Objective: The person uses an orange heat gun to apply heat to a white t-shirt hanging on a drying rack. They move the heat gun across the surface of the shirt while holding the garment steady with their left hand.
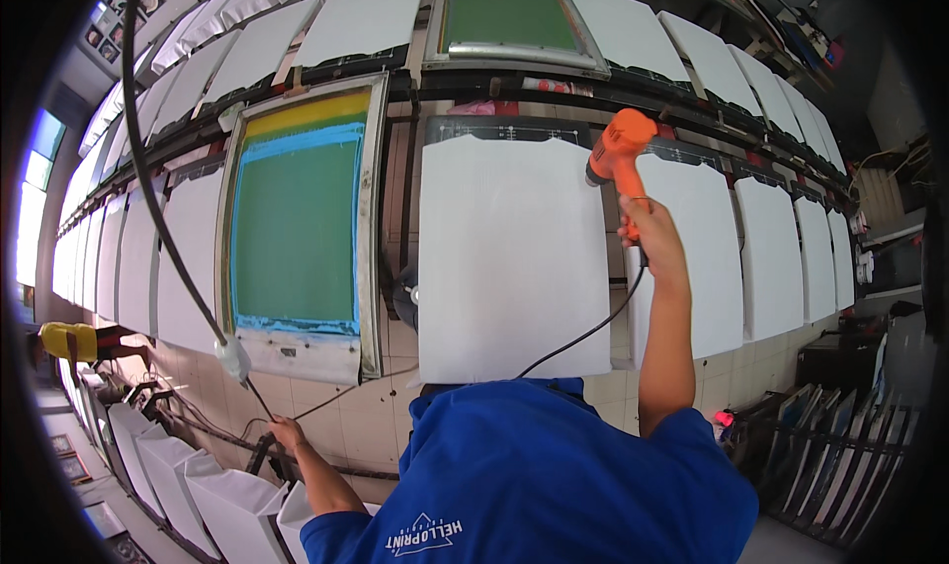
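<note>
My right hand (645,226) is closed around the handle of an orange heat gun (623,141). Its nozzle points left, over the upper right corner of a white shirt (514,248) stretched on a flat board in front of me. A black cord (583,339) runs from the handle down toward my body. Low on the left, my left hand (287,433) is closed on a thin dark cord (259,398). That cord leads up to a white socket connector (232,358), which hangs from a thick black cable (158,208).
A framed green printing screen (297,218) lies left of the shirt, and another screen (509,15) sits in the far row. Boards with white shirts (771,238) line both sides. Behind me stand a rack (840,455) and more boards (227,495). A person in yellow (74,342) is at far left.
</note>
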A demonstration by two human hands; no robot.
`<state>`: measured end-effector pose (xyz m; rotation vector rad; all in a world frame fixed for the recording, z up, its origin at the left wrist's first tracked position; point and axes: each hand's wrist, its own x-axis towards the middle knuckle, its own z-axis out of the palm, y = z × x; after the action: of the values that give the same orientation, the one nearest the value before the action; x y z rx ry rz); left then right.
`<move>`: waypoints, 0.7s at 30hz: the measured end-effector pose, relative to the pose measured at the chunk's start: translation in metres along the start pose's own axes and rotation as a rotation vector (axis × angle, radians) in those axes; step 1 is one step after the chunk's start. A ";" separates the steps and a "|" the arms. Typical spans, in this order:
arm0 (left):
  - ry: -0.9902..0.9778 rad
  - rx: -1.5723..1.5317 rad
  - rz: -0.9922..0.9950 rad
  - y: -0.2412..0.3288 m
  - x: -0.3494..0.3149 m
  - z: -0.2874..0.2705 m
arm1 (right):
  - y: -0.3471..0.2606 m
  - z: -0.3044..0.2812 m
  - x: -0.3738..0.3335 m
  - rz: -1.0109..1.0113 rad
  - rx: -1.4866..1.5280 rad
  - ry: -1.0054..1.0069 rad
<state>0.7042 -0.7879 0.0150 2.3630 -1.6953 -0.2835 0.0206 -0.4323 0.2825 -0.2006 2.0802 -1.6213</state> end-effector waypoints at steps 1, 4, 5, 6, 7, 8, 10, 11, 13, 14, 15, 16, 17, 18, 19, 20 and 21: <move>0.023 0.032 0.016 0.001 -0.005 0.009 | 0.004 0.003 0.010 0.030 -0.018 -0.021; 0.005 0.060 0.134 0.012 -0.031 0.035 | 0.017 0.008 0.032 0.148 0.139 -0.046; -0.016 0.056 0.186 0.019 -0.046 0.042 | 0.017 0.014 0.035 0.153 0.128 -0.044; -0.066 0.087 0.210 0.024 -0.061 0.046 | 0.016 0.024 0.035 0.135 0.089 -0.035; -0.119 0.118 0.244 0.037 -0.075 0.046 | 0.016 0.033 0.034 0.119 0.052 -0.018; -0.167 0.153 0.270 0.045 -0.090 0.046 | 0.015 0.041 0.034 0.105 0.015 -0.009; -0.236 0.142 0.415 0.047 -0.113 0.047 | 0.011 0.047 0.037 0.142 0.041 -0.055; -0.271 0.136 0.490 0.048 -0.122 0.047 | 0.011 0.048 0.041 0.163 0.071 -0.072; -0.324 0.101 0.519 0.050 -0.135 0.049 | 0.011 0.054 0.046 0.170 0.071 -0.097; -0.349 0.082 0.532 0.050 -0.139 0.050 | 0.011 0.061 0.047 0.155 0.040 -0.106; -0.392 0.076 0.525 0.048 -0.142 0.051 | 0.012 0.066 0.049 0.141 0.009 -0.114; -0.417 0.074 0.527 0.049 -0.143 0.052 | 0.011 0.065 0.051 0.152 0.026 -0.120; -0.441 0.070 0.521 0.048 -0.146 0.053 | 0.008 0.065 0.054 0.163 0.039 -0.131; -0.465 0.065 0.515 0.047 -0.149 0.054 | 0.007 0.065 0.057 0.173 0.051 -0.142; -0.479 0.067 0.509 0.045 -0.150 0.054 | 0.007 0.068 0.059 0.170 0.045 -0.140; -0.493 0.067 0.504 0.046 -0.152 0.054 | 0.006 0.072 0.060 0.165 0.039 -0.136; -0.508 0.067 0.500 0.046 -0.153 0.054 | 0.006 0.074 0.061 0.161 0.034 -0.131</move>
<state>0.5983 -0.6604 -0.0192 1.9113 -2.4798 -0.7895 0.0030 -0.5200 0.2464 -0.1209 1.9179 -1.5048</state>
